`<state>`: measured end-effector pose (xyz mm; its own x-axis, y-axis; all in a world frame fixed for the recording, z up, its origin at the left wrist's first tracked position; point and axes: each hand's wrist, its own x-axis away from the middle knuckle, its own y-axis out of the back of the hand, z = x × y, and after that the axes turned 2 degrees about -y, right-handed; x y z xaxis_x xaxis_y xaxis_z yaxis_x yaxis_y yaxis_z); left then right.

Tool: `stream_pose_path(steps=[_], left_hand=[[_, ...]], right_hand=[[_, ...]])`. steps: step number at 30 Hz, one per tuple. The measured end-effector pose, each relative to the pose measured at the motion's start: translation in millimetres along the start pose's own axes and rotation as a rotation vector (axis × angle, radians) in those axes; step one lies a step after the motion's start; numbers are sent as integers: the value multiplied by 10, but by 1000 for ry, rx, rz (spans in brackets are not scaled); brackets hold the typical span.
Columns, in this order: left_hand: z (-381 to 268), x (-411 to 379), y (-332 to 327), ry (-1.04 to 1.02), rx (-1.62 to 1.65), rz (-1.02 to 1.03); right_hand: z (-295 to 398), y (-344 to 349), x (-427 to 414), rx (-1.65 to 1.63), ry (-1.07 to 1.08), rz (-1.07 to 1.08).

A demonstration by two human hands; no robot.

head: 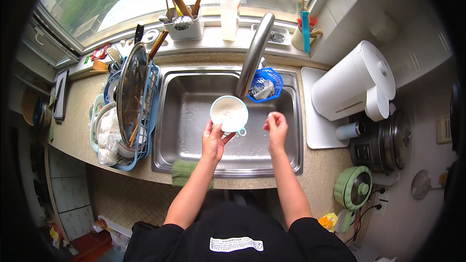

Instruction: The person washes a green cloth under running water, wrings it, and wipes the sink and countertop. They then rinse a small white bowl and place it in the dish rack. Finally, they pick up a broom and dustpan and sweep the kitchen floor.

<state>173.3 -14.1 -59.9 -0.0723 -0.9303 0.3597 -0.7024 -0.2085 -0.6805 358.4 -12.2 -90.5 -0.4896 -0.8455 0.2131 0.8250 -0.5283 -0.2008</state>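
Note:
Over the stainless steel sink [193,131], my left hand [214,142] holds a small white round container with a light blue rim [229,113] from below and its near side. A pale, whitish content shows inside it, and a small ring tab sticks out at its lower right. My right hand [276,127] is raised over the sink's right half, to the right of the container, its fingers curled together; whether something small is between them cannot be told. The metal faucet [256,54] reaches over the sink's back, beside a blue plastic strainer basket [268,83] with a wet whitish thing in it.
Left of the sink stands a blue dish rack [147,116] with a glass lid [131,94] upright. A green cloth [187,173] hangs over the front edge. On the right are a white water dispenser [353,83] and a green pot [353,187]. A soap bottle [230,14] stands on the windowsill.

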Motion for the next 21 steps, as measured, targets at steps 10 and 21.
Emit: stream_pose_path(steps=[10,21], left_hand=[[-185,-47,-470,28,17,14],[-229,-137,-549,111,-39,13]], right_hand=[[627,-711,-1921,420,346,111],[36,-940,-3073,785,486,334]])
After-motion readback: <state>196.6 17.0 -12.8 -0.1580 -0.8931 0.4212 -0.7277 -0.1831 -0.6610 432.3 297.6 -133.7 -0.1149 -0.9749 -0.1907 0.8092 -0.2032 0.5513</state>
